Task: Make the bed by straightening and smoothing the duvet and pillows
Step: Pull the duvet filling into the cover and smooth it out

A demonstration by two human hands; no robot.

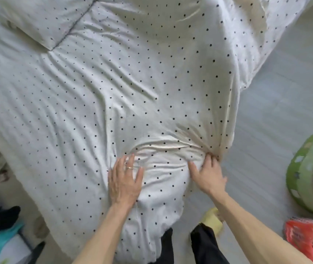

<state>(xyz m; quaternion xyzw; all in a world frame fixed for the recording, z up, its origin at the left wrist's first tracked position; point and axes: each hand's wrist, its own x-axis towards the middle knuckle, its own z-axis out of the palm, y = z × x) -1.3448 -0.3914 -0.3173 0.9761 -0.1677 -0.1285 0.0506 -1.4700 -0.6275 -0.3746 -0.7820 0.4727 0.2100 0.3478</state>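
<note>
Both hands are down at the near corner of the polka-dot duvet, which covers the whole bed. Left hand lies flat, fingers spread, ring on one finger. Right hand has its fingertips bunching a fold at the bed's edge. Matching pillow sits top left.

I can read no text, label, brand, number or sign anywhere in my view. The duvet carries only a pattern of small dark dots, no lettering. The red packet at the lower right is too blurred for me to make out any print.
</note>
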